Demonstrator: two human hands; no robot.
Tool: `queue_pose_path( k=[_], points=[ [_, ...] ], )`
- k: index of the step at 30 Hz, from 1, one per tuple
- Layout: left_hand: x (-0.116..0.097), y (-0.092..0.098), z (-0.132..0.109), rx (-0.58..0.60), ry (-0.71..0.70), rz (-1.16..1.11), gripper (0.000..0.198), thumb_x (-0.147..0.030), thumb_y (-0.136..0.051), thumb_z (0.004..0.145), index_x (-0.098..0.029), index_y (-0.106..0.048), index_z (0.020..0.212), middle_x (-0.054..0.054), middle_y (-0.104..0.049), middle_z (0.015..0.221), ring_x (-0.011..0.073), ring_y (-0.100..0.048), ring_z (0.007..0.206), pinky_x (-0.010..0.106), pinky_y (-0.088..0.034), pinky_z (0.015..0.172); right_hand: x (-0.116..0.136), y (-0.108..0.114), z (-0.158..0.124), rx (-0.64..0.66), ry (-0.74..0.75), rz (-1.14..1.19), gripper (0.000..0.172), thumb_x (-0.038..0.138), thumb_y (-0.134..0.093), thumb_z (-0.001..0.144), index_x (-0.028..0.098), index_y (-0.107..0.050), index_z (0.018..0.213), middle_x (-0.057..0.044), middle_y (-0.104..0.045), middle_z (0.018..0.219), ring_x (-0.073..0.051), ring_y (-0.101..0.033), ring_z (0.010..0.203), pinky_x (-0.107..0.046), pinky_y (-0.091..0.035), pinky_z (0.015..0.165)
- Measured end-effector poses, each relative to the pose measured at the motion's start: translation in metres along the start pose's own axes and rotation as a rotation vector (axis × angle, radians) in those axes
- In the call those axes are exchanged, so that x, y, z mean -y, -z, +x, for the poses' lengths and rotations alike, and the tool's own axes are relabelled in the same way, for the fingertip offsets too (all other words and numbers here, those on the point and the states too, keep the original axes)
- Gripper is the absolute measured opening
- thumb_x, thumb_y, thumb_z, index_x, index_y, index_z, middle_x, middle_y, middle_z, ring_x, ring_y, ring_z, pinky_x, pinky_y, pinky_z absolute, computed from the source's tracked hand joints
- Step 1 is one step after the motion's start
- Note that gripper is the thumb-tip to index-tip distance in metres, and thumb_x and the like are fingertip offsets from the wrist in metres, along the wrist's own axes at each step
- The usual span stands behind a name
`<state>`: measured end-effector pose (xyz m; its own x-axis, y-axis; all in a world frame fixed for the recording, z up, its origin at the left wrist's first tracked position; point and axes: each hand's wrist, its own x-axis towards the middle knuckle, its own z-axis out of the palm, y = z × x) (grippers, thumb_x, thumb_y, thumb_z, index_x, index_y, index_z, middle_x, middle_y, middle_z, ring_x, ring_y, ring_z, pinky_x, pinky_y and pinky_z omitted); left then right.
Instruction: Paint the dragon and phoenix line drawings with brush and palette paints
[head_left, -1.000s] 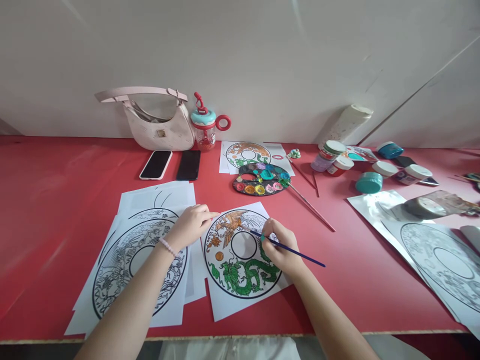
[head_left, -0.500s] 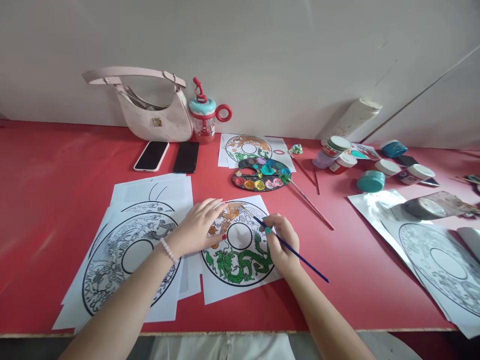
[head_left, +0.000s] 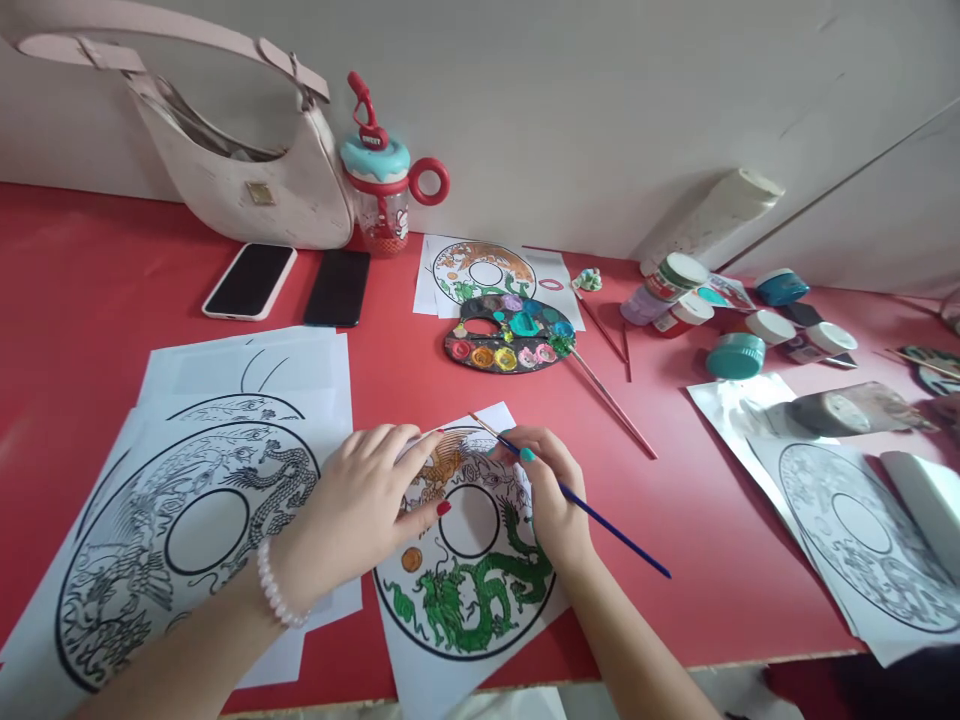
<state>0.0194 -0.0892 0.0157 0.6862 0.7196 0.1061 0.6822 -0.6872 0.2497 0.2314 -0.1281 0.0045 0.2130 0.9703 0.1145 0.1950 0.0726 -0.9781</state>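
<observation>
Red table (head_left: 675, 500) fills the head view. At its near edge lies a paper (head_left: 465, 600) with a ring drawing, partly coloured green and orange. The left hand (head_left: 360, 500) rests flat on the paper's upper left, fingers loosely spread and holding nothing, likely pinning it so it cannot slide. The right hand (head_left: 551, 495) pinches a thin blue brush (head_left: 607, 522) like a pen, its tip at the drawing's top and its handle trailing to the lower right. A paint palette (head_left: 510, 340) sits just beyond the paper, within easy reach. Uncoloured sheets (head_left: 195, 480) lie to the left.
</observation>
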Motion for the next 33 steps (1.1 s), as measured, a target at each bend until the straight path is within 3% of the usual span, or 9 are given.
queue_pose_path(
  k=[3,6,14,20,33],
  points=[
    [-0.002,0.004,0.002,0.027,0.038,-0.014,0.041,-0.034,-0.044,0.094,-0.018,-0.043,0.131,0.01,-0.058,0.111,0.0247,-0.055,0.097,0.039,-0.046,0.078,0.0,-0.002,-0.003,0.011,0.004,-0.061,0.012,0.025,-0.049,0.085,0.02,-0.052,0.074,0.0,-0.055,0.065,-0.012,-0.051,0.061,-0.025,-0.04,0.057],
    [0.001,0.003,0.006,0.056,0.052,-0.032,0.034,-0.021,-0.046,0.093,-0.017,-0.048,0.126,0.008,-0.059,0.104,0.0225,-0.056,0.091,0.037,-0.047,0.073,-0.004,-0.004,-0.006,0.005,0.007,-0.089,0.025,0.028,-0.054,0.085,0.021,-0.041,0.065,0.005,-0.042,0.056,-0.009,-0.038,0.052,-0.023,-0.032,0.05],
    [0.007,0.0,0.01,0.057,0.057,-0.117,0.026,-0.015,-0.043,0.094,-0.02,-0.06,0.113,0.004,-0.057,0.091,0.0182,-0.055,0.078,0.034,-0.046,0.067,-0.006,-0.006,-0.012,0.104,0.091,-0.153,0.036,0.015,-0.049,0.086,0.021,-0.025,0.06,0.007,-0.025,0.053,-0.007,-0.023,0.047,-0.022,-0.022,0.043],
    [0.008,0.0,0.012,0.04,0.062,-0.156,0.026,-0.015,-0.041,0.094,-0.018,-0.062,0.11,0.004,-0.057,0.091,0.0182,-0.054,0.078,0.034,-0.046,0.067,-0.006,-0.005,-0.012,0.16,0.169,-0.255,0.035,0.008,-0.05,0.084,0.021,-0.025,0.062,0.007,-0.026,0.057,-0.007,-0.024,0.05,-0.021,-0.023,0.045],
    [0.009,0.001,0.011,0.037,0.065,-0.184,0.027,-0.013,-0.044,0.092,-0.016,-0.063,0.111,0.005,-0.058,0.09,0.0183,-0.054,0.078,0.035,-0.048,0.068,-0.003,-0.007,-0.011,0.153,0.208,-0.293,0.034,0.007,-0.047,0.084,0.021,-0.024,0.062,0.006,-0.026,0.058,-0.007,-0.024,0.05,-0.022,-0.024,0.046]
  ],
)
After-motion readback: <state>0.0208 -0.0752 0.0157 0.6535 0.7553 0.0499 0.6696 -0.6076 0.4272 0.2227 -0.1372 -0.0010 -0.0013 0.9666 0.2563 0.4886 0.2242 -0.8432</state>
